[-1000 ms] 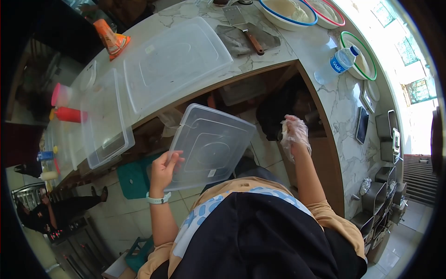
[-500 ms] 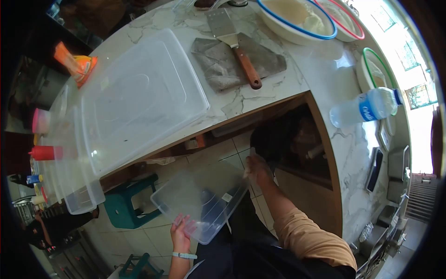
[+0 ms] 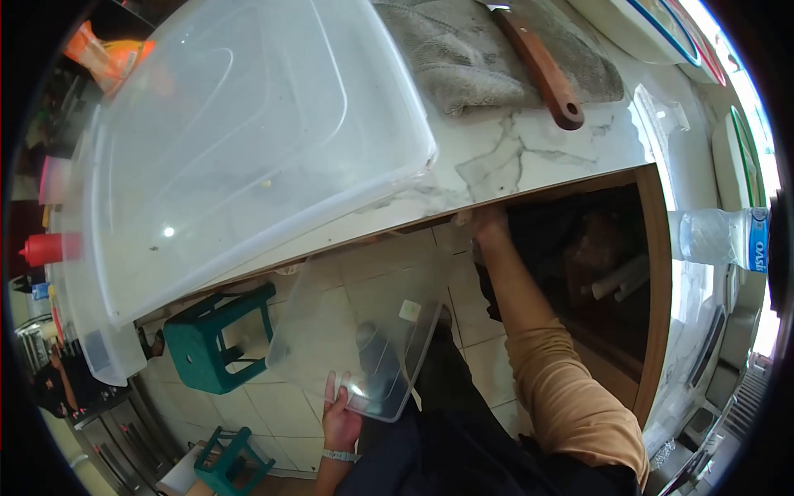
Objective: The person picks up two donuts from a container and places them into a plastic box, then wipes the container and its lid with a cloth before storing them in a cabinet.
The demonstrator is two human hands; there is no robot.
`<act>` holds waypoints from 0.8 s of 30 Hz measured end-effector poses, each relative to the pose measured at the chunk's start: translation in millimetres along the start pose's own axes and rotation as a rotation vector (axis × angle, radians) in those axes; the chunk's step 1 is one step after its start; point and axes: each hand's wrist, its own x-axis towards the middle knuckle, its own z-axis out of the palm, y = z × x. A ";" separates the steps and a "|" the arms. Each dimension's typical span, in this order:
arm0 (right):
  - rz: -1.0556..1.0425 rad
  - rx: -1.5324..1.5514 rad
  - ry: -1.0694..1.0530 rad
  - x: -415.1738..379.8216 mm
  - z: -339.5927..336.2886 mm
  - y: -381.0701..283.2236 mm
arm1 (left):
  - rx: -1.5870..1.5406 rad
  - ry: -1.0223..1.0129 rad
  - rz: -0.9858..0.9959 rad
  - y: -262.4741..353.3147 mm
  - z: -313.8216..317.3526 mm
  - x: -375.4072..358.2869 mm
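Note:
A clear plastic lid (image 3: 364,331) with a small pale sticker hangs tilted below the counter edge, in front of my body. My left hand (image 3: 341,417) grips its lower left corner, fingers stretched along the plastic. Under the counter's front edge, my right hand (image 3: 488,227) is closed near the lid's far end. A small pale bit shows at its fingers, but I cannot make out what it is. Above, a large translucent plastic box lid (image 3: 256,140) lies on the marble counter (image 3: 538,157).
A spatula (image 3: 542,70) rests on a grey towel (image 3: 463,66) on the counter. A water bottle (image 3: 719,236) stands at the right. Green stools (image 3: 198,355) are on the tiled floor at left. An open cabinet (image 3: 595,273) lies beside my right arm.
My right hand has moved up and forward under the counter edge. The view has come closer to the counter. My left hand stays on the lid's lower corner.

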 end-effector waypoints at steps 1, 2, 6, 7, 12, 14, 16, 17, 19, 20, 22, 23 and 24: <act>-0.011 0.000 0.003 0.9 3.1 -4.5 | -0.048 -0.023 0.036 -3.8 6.2 9.9; -0.040 -0.006 0.016 2.2 4.3 -10.7 | -0.046 -0.032 0.025 -8.4 16.5 21.8; -0.095 -0.150 0.097 -31.8 38.6 -17.1 | -0.186 -0.164 0.077 -37.6 93.0 89.4; -0.106 -0.150 0.097 -31.4 30.1 -14.8 | -0.220 -0.185 0.090 -50.4 119.7 112.5; -0.077 -0.358 -0.103 -36.0 -1.0 22.5 | -0.179 -0.630 -0.085 -117.5 226.9 249.3; -0.029 -0.544 -0.036 -43.3 -2.6 39.4 | 0.018 -0.668 -0.036 -118.8 225.3 251.1; -0.005 -0.643 -0.004 -50.3 -12.0 39.5 | 0.415 -0.734 0.076 -112.6 225.6 249.3; 0.023 -0.486 -0.262 -48.7 -26.4 39.7 | 0.622 -0.756 0.134 -106.2 223.0 248.2; 0.077 -0.270 -0.476 27.2 -97.0 48.3 | 0.874 -0.697 0.060 -89.8 213.0 247.7; 0.102 -0.220 -0.432 94.3 -154.3 57.2 | 0.908 -0.616 -0.070 -84.2 198.7 248.5; 0.138 -0.169 -0.412 162.8 -206.0 45.2 | 0.731 -0.588 -0.032 -74.1 149.7 239.6; 0.151 -0.062 -0.304 166.4 -209.3 24.2 | 0.759 -0.512 -0.005 -63.5 129.6 228.7; 0.168 0.041 -0.191 166.2 -210.6 10.3 | 0.783 -0.432 0.020 -52.7 107.9 215.2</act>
